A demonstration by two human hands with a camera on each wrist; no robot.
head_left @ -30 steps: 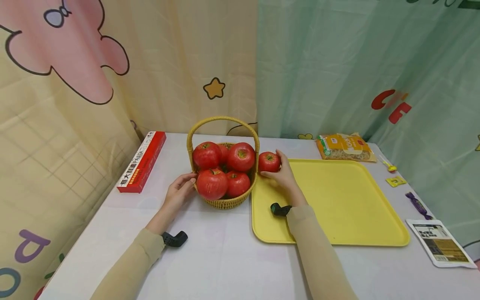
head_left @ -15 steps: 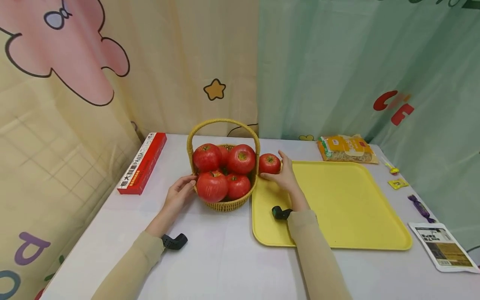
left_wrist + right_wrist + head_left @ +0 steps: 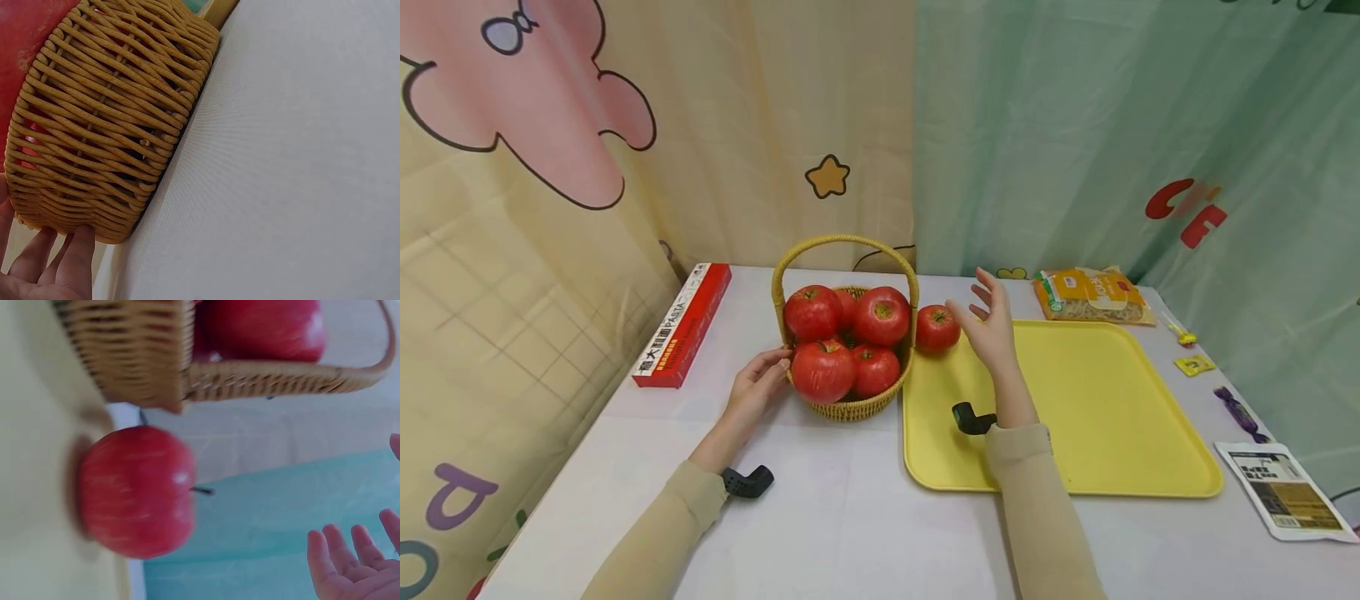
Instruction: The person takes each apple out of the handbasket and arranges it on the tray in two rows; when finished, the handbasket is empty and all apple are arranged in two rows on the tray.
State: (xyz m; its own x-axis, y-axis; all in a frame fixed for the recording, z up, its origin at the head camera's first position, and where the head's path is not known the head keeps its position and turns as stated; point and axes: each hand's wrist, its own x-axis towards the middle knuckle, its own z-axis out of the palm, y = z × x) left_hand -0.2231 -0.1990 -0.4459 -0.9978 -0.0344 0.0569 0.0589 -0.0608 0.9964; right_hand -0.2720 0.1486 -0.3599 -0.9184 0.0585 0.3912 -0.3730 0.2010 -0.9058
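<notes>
A wicker basket point(image 3: 852, 409) with a tall arched handle holds several red apples point(image 3: 823, 372). At its left side my left hand point(image 3: 751, 398) rests its fingertips against the wicker. In the left wrist view those fingers point(image 3: 76, 265) reach the woven wall point(image 3: 119, 119) near the rim. One apple point(image 3: 937, 330) lies outside the basket, on the far left corner of the yellow tray point(image 3: 1112, 400). My right hand point(image 3: 991, 332) is raised just right of that apple, fingers spread and nothing in them. The right wrist view shows the apple point(image 3: 137, 492) standing apart from the hand point(image 3: 356, 569), stem up.
A red pasta box point(image 3: 683, 325) lies at the back left. Behind the tray sits an orange pasta bag point(image 3: 1093, 295). Along the right edge are a lollipop point(image 3: 1184, 337), a yellow candy point(image 3: 1195, 364), a purple candy point(image 3: 1240, 414) and a white pouch point(image 3: 1287, 490).
My right hand has let go of the apple and moved up and to the right of it, fingers spreading. The apple stays on the tray's corner. My left hand has kept its place at the basket.
</notes>
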